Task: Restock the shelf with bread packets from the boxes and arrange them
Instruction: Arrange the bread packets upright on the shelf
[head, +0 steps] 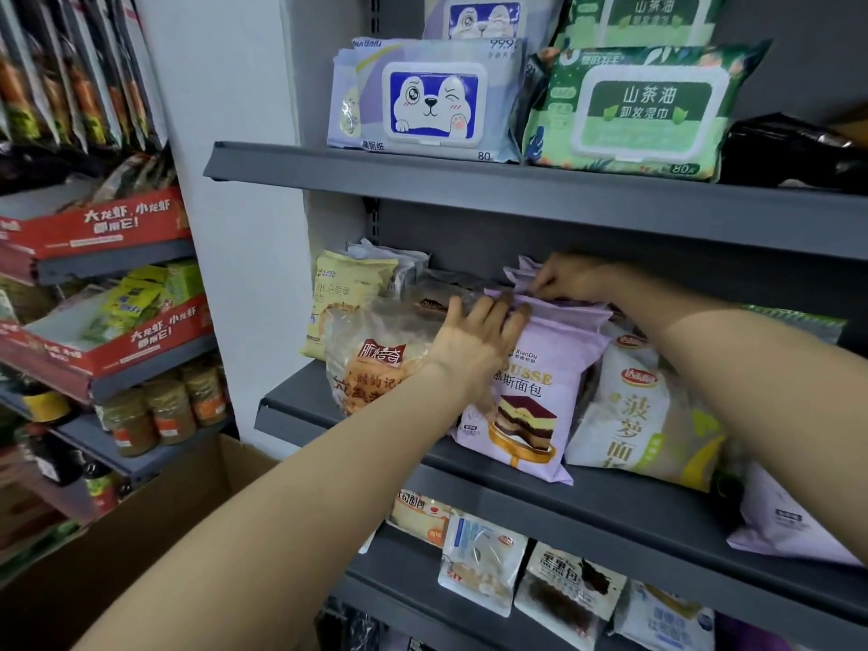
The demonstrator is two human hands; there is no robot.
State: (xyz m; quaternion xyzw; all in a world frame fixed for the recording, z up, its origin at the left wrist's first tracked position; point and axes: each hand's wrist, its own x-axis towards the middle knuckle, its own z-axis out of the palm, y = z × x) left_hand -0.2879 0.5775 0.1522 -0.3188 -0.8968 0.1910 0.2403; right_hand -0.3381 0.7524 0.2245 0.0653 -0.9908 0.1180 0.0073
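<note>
The dark grey shelving unit [540, 199] fills the right of the view, three of its boards showing, each with a raised front lip; the middle shelf [366, 432] carries the bread and has little headroom under the board above. At lower left a brown cardboard box [155, 519] stands on the floor against the unit's foot, between it and a second rack [117, 260] of red trays and jars. On the top board lie four wet-wipe packs [432, 105], two lilac and two green, stacked in pairs. The middle shelf's front row holds three packets side by side and touching: a clear bread packet with an orange label [371, 364] on the left, a purple mousse bread packet [530, 401] in the middle (its bottom corner juts over the front lip), and a white pineapple bread packet [643, 415] on the right. Behind the purple one stand more of the same, perhaps three, though their tops overlap too closely to count. A yellow packet [343, 298] leans at the back left. The left hand [474, 340] lies over the front purple packet's top edge, fingers curled onto its seal; the right hand [568, 277] reaches deeper and pinches the top of a rear purple packet. Free shelf surface shows only along the front left lip.
</note>
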